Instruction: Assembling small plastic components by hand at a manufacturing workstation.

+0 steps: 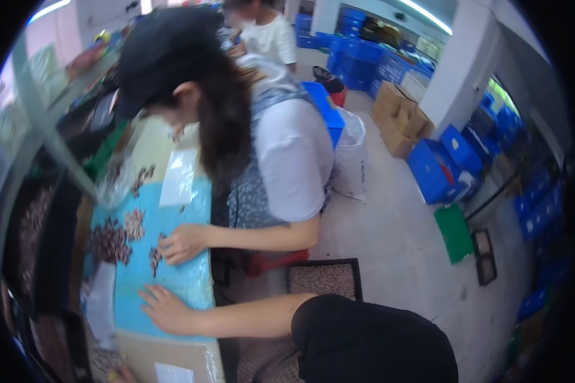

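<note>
My right hand (169, 311) lies on the blue table covering (129, 290), fingers spread and holding nothing. Its bare forearm runs back to a black sleeve. At the lower left edge, part of a hand, apparently my left hand (122, 375), shows beside a small yellow thing; its fingers are cut off and blurred. A co-worker's hand (184, 244) rests just beyond mine, at a few small dark brownish pieces (154, 258). Farther left on the covering lie a heap of dark pieces (110, 242) and a smaller pale pile (133, 225).
The co-worker in a dark cap (166, 57) leans over the table. Black trays of small pieces (35, 236) line its left side. A black tray of pale pieces (322, 279) stands on the floor. Blue crates (434, 169), cardboard boxes (399, 118) and a white sack (351, 156) stand behind.
</note>
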Demonstrator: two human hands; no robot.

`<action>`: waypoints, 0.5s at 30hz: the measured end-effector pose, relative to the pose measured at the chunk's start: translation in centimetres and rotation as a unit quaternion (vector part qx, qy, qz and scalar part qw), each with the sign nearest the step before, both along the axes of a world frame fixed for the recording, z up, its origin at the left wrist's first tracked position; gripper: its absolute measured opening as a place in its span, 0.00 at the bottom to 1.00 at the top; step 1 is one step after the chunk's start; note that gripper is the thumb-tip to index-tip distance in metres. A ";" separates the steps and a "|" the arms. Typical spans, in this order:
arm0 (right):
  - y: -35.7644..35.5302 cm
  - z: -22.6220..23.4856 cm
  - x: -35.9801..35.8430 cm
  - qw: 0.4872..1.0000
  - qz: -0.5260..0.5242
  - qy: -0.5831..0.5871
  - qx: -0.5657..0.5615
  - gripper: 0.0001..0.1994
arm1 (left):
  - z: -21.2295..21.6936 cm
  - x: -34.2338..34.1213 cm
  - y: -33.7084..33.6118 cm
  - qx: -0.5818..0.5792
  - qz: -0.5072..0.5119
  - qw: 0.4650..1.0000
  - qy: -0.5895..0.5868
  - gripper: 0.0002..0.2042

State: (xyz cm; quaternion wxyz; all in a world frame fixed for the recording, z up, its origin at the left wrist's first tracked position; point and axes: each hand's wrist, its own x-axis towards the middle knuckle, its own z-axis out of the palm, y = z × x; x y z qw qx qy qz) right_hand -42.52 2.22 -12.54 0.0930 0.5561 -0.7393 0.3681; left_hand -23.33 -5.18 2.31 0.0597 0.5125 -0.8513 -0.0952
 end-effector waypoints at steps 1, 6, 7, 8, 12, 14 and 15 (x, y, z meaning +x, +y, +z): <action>0.4 -0.7 0.0 1.000 -0.015 -0.011 0.006 0.16 | -1.7 0.2 0.0 -0.041 -0.005 0.998 -0.041 0.16; 0.6 -0.1 0.0 0.993 0.044 -0.080 0.080 0.14 | -3.2 0.8 0.0 -0.021 -0.046 0.999 -0.010 0.12; 0.6 0.8 -0.1 0.989 0.067 -0.091 0.096 0.13 | -3.3 1.2 -0.3 -0.021 -0.048 0.999 -0.012 0.11; 1.1 1.4 -0.1 0.984 0.091 -0.095 0.117 0.13 | -3.3 1.5 0.2 -0.017 -0.050 0.999 -0.007 0.11; 1.2 0.0 0.1 1.000 -0.002 -0.010 -0.019 0.16 | -3.2 1.5 2.1 -0.034 -0.090 0.995 0.033 0.09; 1.5 0.0 0.3 0.992 -0.082 0.044 -0.087 0.18 | -3.8 2.6 1.9 0.012 -0.059 0.997 0.040 0.09; 1.5 0.3 0.7 0.996 -0.067 0.031 -0.044 0.19 | -4.2 3.8 1.7 -0.007 -0.092 0.991 0.101 0.10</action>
